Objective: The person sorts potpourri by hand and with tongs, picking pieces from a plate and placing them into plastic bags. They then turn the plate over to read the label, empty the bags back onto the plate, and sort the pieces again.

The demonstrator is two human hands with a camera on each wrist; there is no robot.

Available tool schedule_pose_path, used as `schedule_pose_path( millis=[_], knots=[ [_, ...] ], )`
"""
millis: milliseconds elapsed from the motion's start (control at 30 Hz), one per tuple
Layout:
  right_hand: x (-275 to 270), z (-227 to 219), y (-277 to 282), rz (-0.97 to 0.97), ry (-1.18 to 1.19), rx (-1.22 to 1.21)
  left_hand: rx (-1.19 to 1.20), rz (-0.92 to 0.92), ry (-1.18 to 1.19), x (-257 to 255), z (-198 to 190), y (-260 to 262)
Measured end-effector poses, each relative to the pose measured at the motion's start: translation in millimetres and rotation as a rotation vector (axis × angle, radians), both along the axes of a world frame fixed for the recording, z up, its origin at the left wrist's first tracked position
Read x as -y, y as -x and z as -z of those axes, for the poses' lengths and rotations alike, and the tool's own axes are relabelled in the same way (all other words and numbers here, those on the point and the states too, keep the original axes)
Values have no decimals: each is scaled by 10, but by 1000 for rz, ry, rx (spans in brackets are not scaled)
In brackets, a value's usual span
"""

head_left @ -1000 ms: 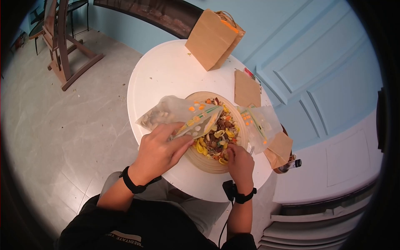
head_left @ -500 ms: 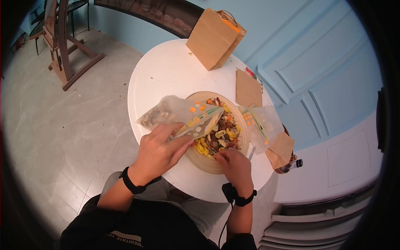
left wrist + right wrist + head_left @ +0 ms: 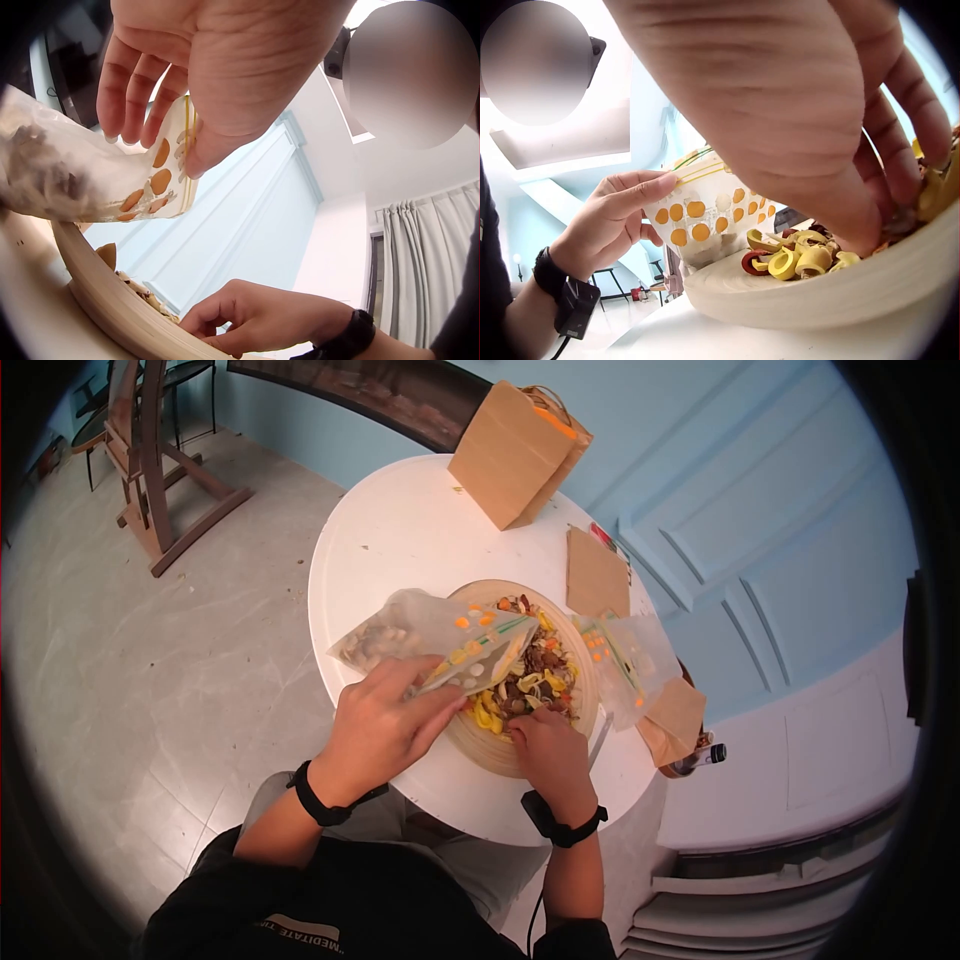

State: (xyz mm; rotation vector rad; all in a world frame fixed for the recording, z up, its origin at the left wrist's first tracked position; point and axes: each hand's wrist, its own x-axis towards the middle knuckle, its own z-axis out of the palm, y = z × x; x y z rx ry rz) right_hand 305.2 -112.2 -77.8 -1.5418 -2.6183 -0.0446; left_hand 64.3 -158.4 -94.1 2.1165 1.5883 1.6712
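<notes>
A round pale wooden bowl (image 3: 482,754) on the white table holds a mix (image 3: 546,660) of yellow curled pasta-like pieces, brown lumps and orange and red bits. My left hand (image 3: 378,722) pinches the zip edge of a clear plastic bag (image 3: 408,622) with orange dots, its thumb over the strip in the left wrist view. The bag leans over the bowl's left side, with greyish pieces (image 3: 45,161) inside. My right hand (image 3: 552,755) reaches over the bowl's near rim, fingers bent down into the mix. Its fingertips are partly hidden among the pieces, so I cannot tell whether they grip one.
Another dotted zip bag (image 3: 640,655) lies right of the bowl, beside a flat brown paper piece (image 3: 597,572) and a folded paper bag (image 3: 672,722). A dark-capped bottle (image 3: 710,754) is past the right edge. A large paper bag (image 3: 515,455) stands at the back.
My right hand has moved left from the bowl's right near side, then dipped farther into the mix, shifting some pieces. My left hand and its bag stay in place.
</notes>
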Motion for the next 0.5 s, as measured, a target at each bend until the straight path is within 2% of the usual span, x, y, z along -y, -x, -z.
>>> schedule_pose_path(
  millis=[133, 333, 433, 500],
  knots=[
    [-24, 43, -32, 30, -10, 4, 2, 0, -20, -7, 11, 21],
    [-2, -97, -103, 87, 76, -205, 20, 5, -11, 3, 33, 33],
    [-24, -154, -147, 157, 130, -423, 18, 10, -16, -1, 36, 43],
    [-26, -208, -133, 178, 141, -456, 17, 14, -17, -1, 34, 46]
  ],
)
